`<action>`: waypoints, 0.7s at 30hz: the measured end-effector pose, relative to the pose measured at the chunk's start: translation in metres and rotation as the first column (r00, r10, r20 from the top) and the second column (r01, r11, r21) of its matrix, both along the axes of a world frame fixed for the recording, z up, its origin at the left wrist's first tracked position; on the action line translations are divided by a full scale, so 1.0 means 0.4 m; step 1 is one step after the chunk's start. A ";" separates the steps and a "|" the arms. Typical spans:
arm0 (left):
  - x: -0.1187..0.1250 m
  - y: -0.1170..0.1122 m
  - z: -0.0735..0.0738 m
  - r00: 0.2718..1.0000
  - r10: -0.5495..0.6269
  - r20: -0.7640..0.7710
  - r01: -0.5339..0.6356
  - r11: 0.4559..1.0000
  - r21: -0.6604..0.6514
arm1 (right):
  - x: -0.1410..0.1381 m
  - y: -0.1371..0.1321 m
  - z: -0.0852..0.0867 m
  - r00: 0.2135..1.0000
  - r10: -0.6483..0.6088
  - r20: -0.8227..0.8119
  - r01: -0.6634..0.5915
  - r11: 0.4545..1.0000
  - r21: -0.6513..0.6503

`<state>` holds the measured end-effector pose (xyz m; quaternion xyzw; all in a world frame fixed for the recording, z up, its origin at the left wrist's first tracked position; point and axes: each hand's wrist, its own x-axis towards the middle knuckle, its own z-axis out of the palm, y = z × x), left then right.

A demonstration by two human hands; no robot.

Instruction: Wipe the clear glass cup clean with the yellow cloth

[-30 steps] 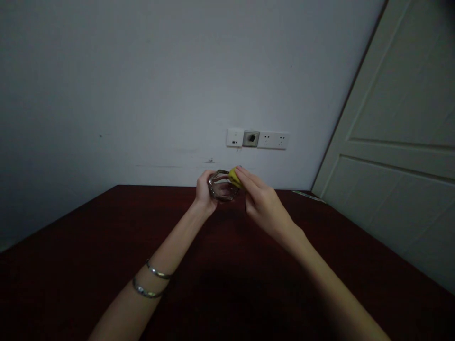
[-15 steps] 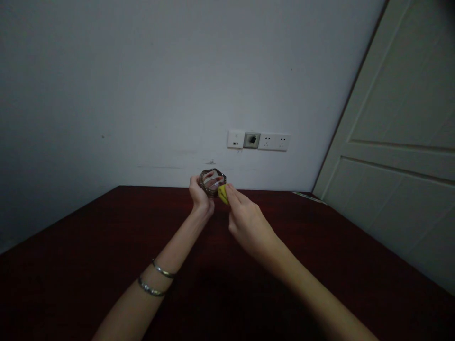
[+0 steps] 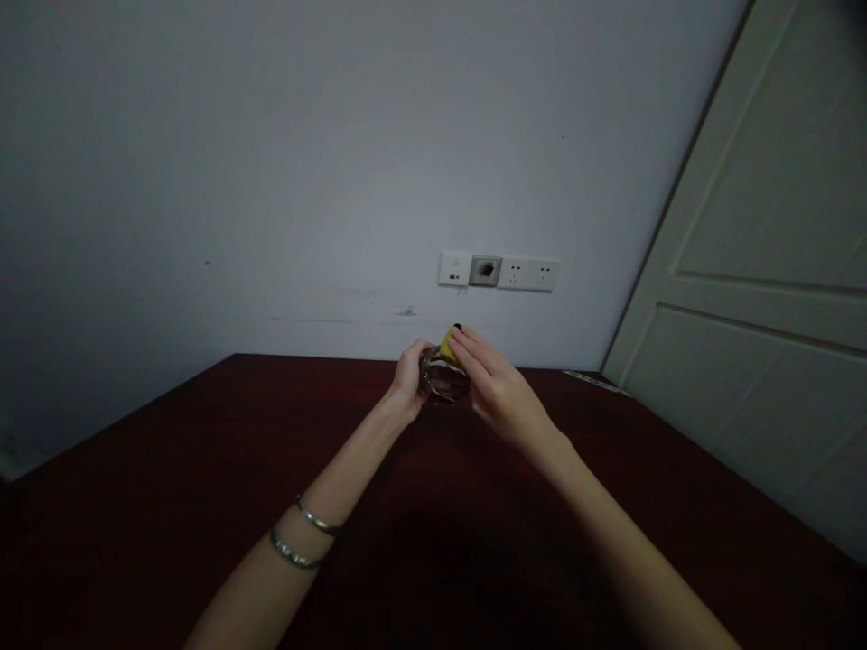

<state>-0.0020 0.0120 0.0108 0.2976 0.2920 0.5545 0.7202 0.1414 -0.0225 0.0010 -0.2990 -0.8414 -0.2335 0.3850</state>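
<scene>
My left hand (image 3: 408, 379) is wrapped around the side of a dark-tinted glass cup (image 3: 425, 377) with a faceted rim. The cup's mouth faces me. In my right hand (image 3: 505, 388) is a small yellow sponge (image 3: 448, 347) with a black part at its top. The sponge touches the upper edge of the cup's rim, and the right fingers partly cover it. Two silver bangles sit on my left forearm. Both hands are held above the far part of the table.
A dark red wooden table (image 3: 284, 451) spans the view below. Behind it stands a pale wall with sockets and switch plates (image 3: 528, 274). On the right is a white panelled door (image 3: 751, 271). A thin flat strip (image 3: 596, 383) lies by the table's far right edge.
My left hand and the cup have moved right and slightly lower, the cup tilting more towards me. The sponge in my right hand has gone from the rim's lower right to its top.
</scene>
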 end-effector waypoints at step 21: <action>-0.019 0.013 -0.008 0.920 0.287 0.268 -0.297 0.955 -0.006 | -0.149 -0.084 -0.041 0.959 0.138 -0.249 -0.177 0.974 -0.139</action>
